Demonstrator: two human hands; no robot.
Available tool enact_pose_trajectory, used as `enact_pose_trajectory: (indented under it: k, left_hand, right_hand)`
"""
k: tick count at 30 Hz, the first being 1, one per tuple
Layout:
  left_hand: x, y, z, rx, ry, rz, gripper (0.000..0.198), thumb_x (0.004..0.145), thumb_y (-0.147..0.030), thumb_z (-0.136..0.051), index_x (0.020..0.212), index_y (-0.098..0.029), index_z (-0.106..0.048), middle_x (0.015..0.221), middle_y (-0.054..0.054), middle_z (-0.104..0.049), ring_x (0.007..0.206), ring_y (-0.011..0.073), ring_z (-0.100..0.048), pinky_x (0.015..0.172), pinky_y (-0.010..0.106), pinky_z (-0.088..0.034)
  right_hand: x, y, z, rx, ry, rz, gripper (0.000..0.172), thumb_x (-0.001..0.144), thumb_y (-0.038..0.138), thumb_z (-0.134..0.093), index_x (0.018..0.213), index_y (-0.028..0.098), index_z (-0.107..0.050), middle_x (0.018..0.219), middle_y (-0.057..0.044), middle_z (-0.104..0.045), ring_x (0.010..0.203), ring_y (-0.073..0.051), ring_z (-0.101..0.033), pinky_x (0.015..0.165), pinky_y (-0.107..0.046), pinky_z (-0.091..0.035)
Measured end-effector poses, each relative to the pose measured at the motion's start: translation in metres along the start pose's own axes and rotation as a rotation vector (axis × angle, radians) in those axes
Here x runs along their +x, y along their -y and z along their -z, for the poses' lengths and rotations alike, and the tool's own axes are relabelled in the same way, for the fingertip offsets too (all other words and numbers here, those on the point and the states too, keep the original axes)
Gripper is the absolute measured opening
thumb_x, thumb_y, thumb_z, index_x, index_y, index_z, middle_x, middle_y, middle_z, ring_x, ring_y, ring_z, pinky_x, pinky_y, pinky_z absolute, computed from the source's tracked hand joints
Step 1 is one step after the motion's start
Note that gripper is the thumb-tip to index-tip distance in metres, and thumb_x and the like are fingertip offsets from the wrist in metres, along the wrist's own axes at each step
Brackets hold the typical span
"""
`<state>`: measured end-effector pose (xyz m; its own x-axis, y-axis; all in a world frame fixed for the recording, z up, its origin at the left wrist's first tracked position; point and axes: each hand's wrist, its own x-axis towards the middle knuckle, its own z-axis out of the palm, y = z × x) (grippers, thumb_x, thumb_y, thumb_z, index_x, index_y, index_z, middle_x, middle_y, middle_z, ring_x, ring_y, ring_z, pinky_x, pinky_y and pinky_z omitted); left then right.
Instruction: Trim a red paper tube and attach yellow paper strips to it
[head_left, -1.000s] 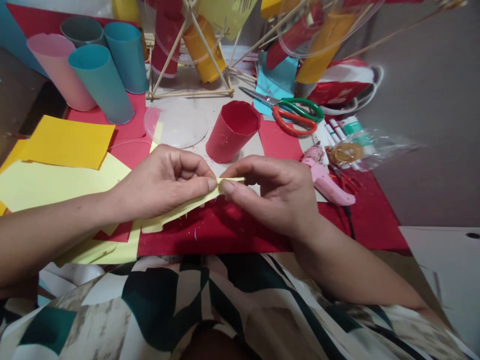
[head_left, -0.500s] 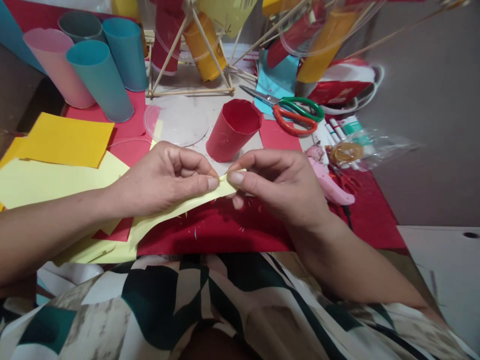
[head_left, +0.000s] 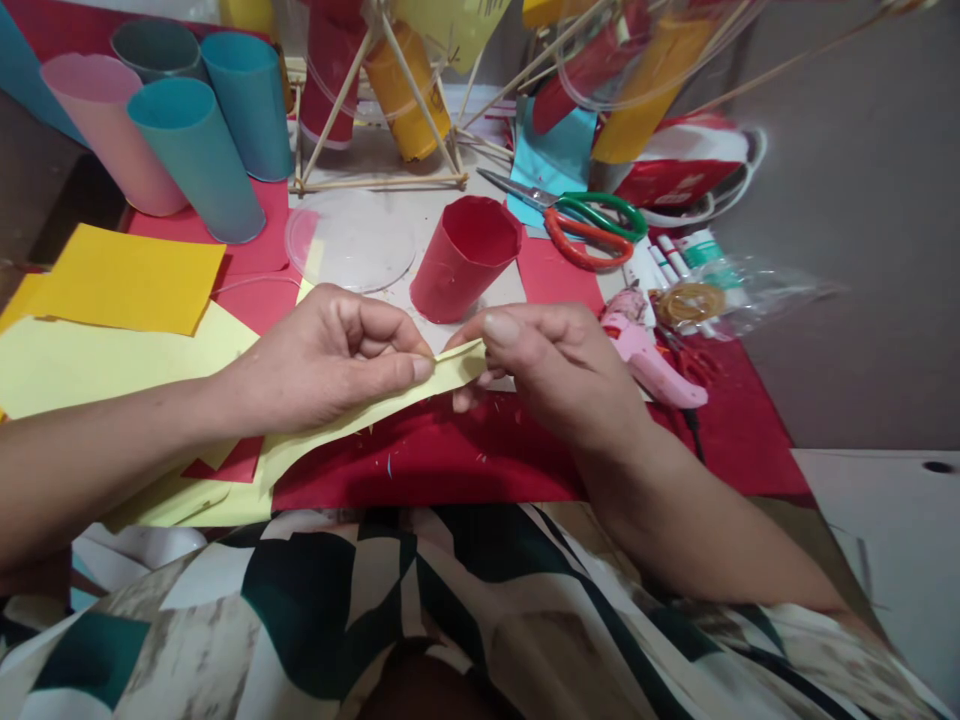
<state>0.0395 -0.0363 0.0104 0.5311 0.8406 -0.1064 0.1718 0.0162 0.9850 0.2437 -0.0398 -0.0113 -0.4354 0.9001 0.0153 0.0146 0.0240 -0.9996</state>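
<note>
A pale yellow paper strip (head_left: 360, 415) runs from lower left up to the middle of the view, above a red sheet (head_left: 450, 460). My left hand (head_left: 330, 355) pinches the strip between thumb and forefinger near its upper end. My right hand (head_left: 555, 365) is closed on the strip's tip, thumb on top, fingers curled beneath. The two pinches sit close together. A red paper cup (head_left: 461, 262) lies tilted just behind my hands.
Teal and pink paper tubes (head_left: 187, 150) stand at the back left, by a stick frame (head_left: 375, 110). Scissors (head_left: 585, 225) and a pink glue gun (head_left: 649, 355) lie on the right. Yellow and orange sheets (head_left: 120, 280) lie left. A clear plastic disc (head_left: 349, 240) lies mid-table.
My right hand has rolled its thumb up over the strip's tip and shifted slightly right. The left hand has kept its pinch in about the same place.
</note>
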Motion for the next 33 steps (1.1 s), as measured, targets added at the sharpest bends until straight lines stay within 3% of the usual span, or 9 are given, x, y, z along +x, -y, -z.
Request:
enact_pose_trajectory:
  k: [3,7,11,16,23,33]
  left_hand:
    - [-0.001,0.001,0.0,0.006,0.016,0.003,0.013,0.082,-0.015,-0.067,0.069,-0.014,-0.07,0.053,-0.005,-0.057,0.044,0.0032,-0.045,0.04,0.012,-0.034]
    - [-0.001,0.004,0.001,0.044,0.01,-0.012,0.01,0.082,-0.02,-0.069,0.074,-0.015,-0.074,0.058,-0.003,-0.061,0.047,0.0045,-0.049,0.042,0.012,-0.037]
    - [0.0,0.007,0.003,0.078,0.007,-0.016,0.016,0.085,-0.029,-0.068,0.075,-0.018,-0.076,0.059,-0.002,-0.063,0.047,0.0066,-0.052,0.04,0.014,-0.038]
    - [0.0,0.005,0.003,0.112,-0.004,-0.026,0.021,0.085,-0.029,-0.069,0.069,-0.016,-0.072,0.05,-0.004,-0.051,0.042,0.0042,-0.041,0.038,0.014,-0.028]
    - [-0.003,0.006,0.0,0.112,0.012,-0.129,0.016,0.085,-0.024,-0.068,0.071,-0.017,-0.073,0.057,-0.004,-0.06,0.047,0.0044,-0.048,0.042,0.014,-0.034]
    - [0.001,0.006,0.004,0.058,-0.11,-0.112,0.003,0.077,-0.017,-0.076,0.077,-0.017,-0.073,0.061,-0.004,-0.065,0.048,0.0045,-0.053,0.042,0.014,-0.038]
  right_hand:
    - [0.0,0.002,-0.002,-0.041,-0.008,-0.024,0.047,0.088,0.057,-0.063,0.06,0.019,-0.062,0.053,0.001,-0.063,0.047,-0.009,-0.061,0.044,-0.019,-0.047]
    - [0.001,0.003,-0.003,-0.081,-0.043,-0.04,0.037,0.081,0.051,-0.074,0.064,0.019,-0.065,0.049,0.003,-0.062,0.043,-0.01,-0.059,0.042,-0.02,-0.046]
    - [-0.002,0.004,-0.006,-0.164,-0.087,0.06,0.032,0.08,0.048,-0.077,0.066,0.021,-0.067,0.048,0.003,-0.062,0.044,-0.011,-0.058,0.044,-0.023,-0.047]
    - [-0.006,0.005,-0.009,-0.265,-0.146,0.191,0.031,0.086,0.042,-0.073,0.064,0.021,-0.065,0.049,0.003,-0.062,0.043,-0.01,-0.055,0.044,-0.022,-0.046]
    - [-0.001,0.006,-0.001,-0.107,0.021,0.028,0.039,0.086,0.051,-0.07,0.063,0.019,-0.066,0.05,0.001,-0.064,0.043,-0.01,-0.059,0.041,-0.021,-0.046]
    - [0.001,0.011,0.005,-0.08,-0.08,-0.009,0.032,0.076,0.05,-0.079,0.066,0.021,-0.07,0.05,0.002,-0.065,0.043,-0.011,-0.06,0.041,-0.022,-0.046]
